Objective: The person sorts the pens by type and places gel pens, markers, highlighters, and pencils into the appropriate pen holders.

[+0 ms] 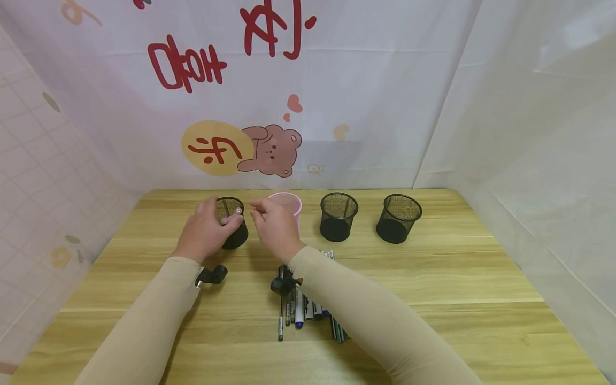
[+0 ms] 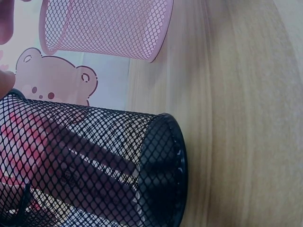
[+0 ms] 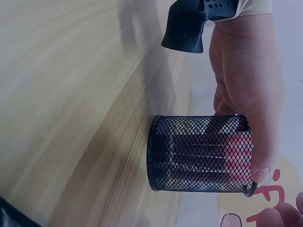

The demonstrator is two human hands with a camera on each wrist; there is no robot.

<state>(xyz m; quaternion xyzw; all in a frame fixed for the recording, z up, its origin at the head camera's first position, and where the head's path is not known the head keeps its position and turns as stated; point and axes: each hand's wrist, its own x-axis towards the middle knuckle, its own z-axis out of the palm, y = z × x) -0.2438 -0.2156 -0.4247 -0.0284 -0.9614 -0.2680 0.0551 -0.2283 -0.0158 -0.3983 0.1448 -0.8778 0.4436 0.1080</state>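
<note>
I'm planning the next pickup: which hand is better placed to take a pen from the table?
Probably the right hand: no object shows in its fingers, and it is nearer the loose pens. The left hand is holding the leftmost black mesh cup.

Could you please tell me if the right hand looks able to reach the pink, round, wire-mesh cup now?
Probably yes: the right hand appears to hold nothing and is close in front of the pink cup, with no object visible blocking the way.
</note>
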